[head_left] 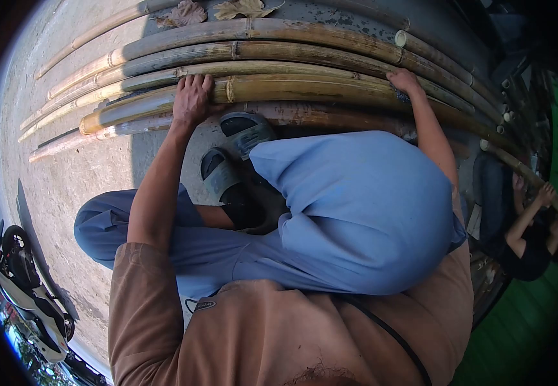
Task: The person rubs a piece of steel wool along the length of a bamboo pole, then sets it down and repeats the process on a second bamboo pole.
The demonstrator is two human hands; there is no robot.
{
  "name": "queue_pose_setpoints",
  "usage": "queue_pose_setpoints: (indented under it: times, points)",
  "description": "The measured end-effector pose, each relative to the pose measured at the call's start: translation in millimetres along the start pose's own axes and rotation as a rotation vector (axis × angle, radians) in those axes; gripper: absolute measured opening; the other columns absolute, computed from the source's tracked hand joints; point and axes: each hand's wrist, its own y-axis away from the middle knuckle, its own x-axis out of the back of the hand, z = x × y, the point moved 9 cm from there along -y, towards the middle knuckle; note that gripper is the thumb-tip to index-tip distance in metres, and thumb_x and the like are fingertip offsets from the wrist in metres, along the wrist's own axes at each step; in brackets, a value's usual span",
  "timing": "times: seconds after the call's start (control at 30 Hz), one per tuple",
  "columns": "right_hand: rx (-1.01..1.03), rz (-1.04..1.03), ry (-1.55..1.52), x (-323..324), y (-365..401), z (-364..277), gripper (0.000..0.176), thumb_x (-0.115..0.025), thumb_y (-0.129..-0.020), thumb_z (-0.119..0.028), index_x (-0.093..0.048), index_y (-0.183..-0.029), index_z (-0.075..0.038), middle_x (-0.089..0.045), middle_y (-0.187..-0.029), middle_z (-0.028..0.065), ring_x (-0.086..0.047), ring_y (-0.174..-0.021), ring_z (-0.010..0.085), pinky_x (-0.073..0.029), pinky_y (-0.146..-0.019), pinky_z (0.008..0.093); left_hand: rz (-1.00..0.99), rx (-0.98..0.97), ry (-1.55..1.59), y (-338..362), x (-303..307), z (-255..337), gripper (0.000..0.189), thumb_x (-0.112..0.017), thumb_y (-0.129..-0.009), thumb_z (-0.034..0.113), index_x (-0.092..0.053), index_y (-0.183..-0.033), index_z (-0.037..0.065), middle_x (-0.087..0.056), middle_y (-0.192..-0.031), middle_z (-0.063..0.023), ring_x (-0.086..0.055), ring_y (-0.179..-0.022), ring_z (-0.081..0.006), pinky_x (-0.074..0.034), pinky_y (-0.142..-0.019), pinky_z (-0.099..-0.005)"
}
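A thick yellow-brown bamboo pole [305, 89] lies crosswise in front of my feet, its cut end to the left. My left hand [193, 100] is closed over this pole near a joint, fingers on the far side. Farther right, my right hand [404, 80] is closed at the same pole, with a dark bluish wad [402, 96] showing beneath it, pressed against the bamboo. What the wad is made of I cannot make out. Just beyond lies a thinner bamboo pole [279, 67], alongside several others.
Sandaled feet [247, 132] are close below the pole. Dry leaves [247, 8] lie beyond the bamboo. At right, another person [527, 241] grips a bamboo pole [517, 166]. A motorcycle [28, 296] stands at left on the concrete ground [66, 193].
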Motion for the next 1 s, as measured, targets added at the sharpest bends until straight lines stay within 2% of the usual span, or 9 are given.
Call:
queue_pose_setpoints:
  times: [0.1,0.2,0.3,0.47,0.5,0.6,0.73,0.87,1.0]
  points:
    - [-0.133,0.019,-0.008,18.3,12.6,62.0,0.062,-0.055,-0.099,-0.05,-0.068,-0.138,-0.004,-0.064,-0.145,0.0204,-0.059,-0.134,0.0407,-0.046,-0.115,0.0478,0.01,-0.001,-0.013,0.8,1.8,-3.0,0.084,-0.086,-0.072,0.062,-0.058,-0.129,0.005,-0.064,-0.119,-0.0165,-0.06,-0.119,-0.0362,-0.046,-0.104,-0.049]
    - [-0.153,-0.02,0.005,-0.3,2.2,-6.6,0.058,-0.054,-0.101,-0.051,-0.074,-0.127,-0.004,-0.067,-0.138,0.0236,-0.062,-0.131,0.0386,-0.048,-0.109,0.0496,0.041,-0.02,-0.006,1.4,1.9,-1.0,0.083,-0.086,-0.072,0.06,-0.058,-0.128,0.005,-0.063,-0.118,-0.0155,-0.06,-0.117,-0.0358,-0.046,-0.104,-0.0489]
    - [0.183,-0.337,-0.035,-2.7,29.1,-206.4,0.054,-0.051,-0.103,-0.043,-0.073,-0.128,-0.001,-0.067,-0.14,0.0224,-0.066,-0.126,0.0378,-0.05,-0.104,0.0472,0.031,-0.012,-0.042,1.8,-0.8,0.9,0.084,-0.086,-0.072,0.061,-0.058,-0.128,0.005,-0.063,-0.117,-0.0154,-0.06,-0.117,-0.0359,-0.046,-0.104,-0.0487]
    - [0.425,-0.241,-0.168,21.9,93.9,-441.8,0.05,-0.049,-0.095,-0.021,-0.068,-0.139,-0.004,-0.06,-0.151,0.0186,-0.058,-0.139,0.038,-0.048,-0.114,0.0494,-0.027,0.028,-0.024,1.2,7.7,6.9,0.085,-0.09,-0.068,0.054,-0.057,-0.13,0.006,-0.063,-0.118,-0.0149,-0.059,-0.118,-0.0351,-0.044,-0.106,-0.0491]
    - [0.462,-0.232,-0.2,19.3,95.0,-453.8,0.052,-0.053,-0.098,-0.031,-0.069,-0.138,-0.003,-0.06,-0.151,0.0206,-0.058,-0.139,0.0384,-0.048,-0.114,0.0494,-0.013,0.018,-0.025,0.8,7.6,7.4,0.085,-0.09,-0.069,0.054,-0.057,-0.13,0.006,-0.063,-0.118,-0.0148,-0.059,-0.118,-0.035,-0.044,-0.106,-0.0491]
    - [0.399,-0.17,-0.318,15.4,81.2,-402.9,0.058,-0.052,-0.1,-0.046,-0.071,-0.13,0.0,-0.065,-0.142,0.0221,-0.062,-0.133,0.0398,-0.049,-0.111,0.0501,0.003,0.004,-0.024,1.4,6.6,6.7,0.083,-0.089,-0.07,0.055,-0.057,-0.129,0.005,-0.063,-0.117,-0.0146,-0.059,-0.117,-0.0345,-0.043,-0.106,-0.0494]
    - [0.079,-0.168,-0.243,15.2,55.4,-188.4,0.064,-0.05,-0.102,-0.057,-0.077,-0.108,0.001,-0.072,-0.127,0.0224,-0.069,-0.118,0.0395,-0.054,-0.1,0.0512,0.049,-0.014,-0.045,3.8,8.2,7.1,0.079,-0.085,-0.074,0.059,-0.058,-0.125,0.004,-0.064,-0.117,-0.0152,-0.061,-0.114,-0.0347,-0.045,-0.103,-0.0489]
    - [-0.189,0.026,-0.097,-2.4,1.7,43.8,0.064,-0.048,-0.1,-0.054,-0.071,-0.132,-0.003,-0.062,-0.146,0.0226,-0.06,-0.134,0.0383,-0.048,-0.112,0.0464,0.05,0.015,-0.036,7.3,12.5,9.6,0.084,-0.085,-0.074,0.06,-0.057,-0.129,0.004,-0.063,-0.12,-0.0156,-0.06,-0.117,-0.0346,-0.043,-0.106,-0.0496]
    - [-0.253,-0.143,-0.078,14.1,25.3,-10.0,0.062,-0.057,-0.099,-0.051,-0.066,-0.142,-0.008,-0.057,-0.155,0.0174,-0.056,-0.14,0.0356,-0.046,-0.115,0.0491,0.055,0.037,-0.05,7.7,11.8,9.9,0.085,-0.084,-0.073,0.063,-0.058,-0.13,0.004,-0.063,-0.12,-0.0155,-0.058,-0.119,-0.0339,-0.041,-0.109,-0.0497]
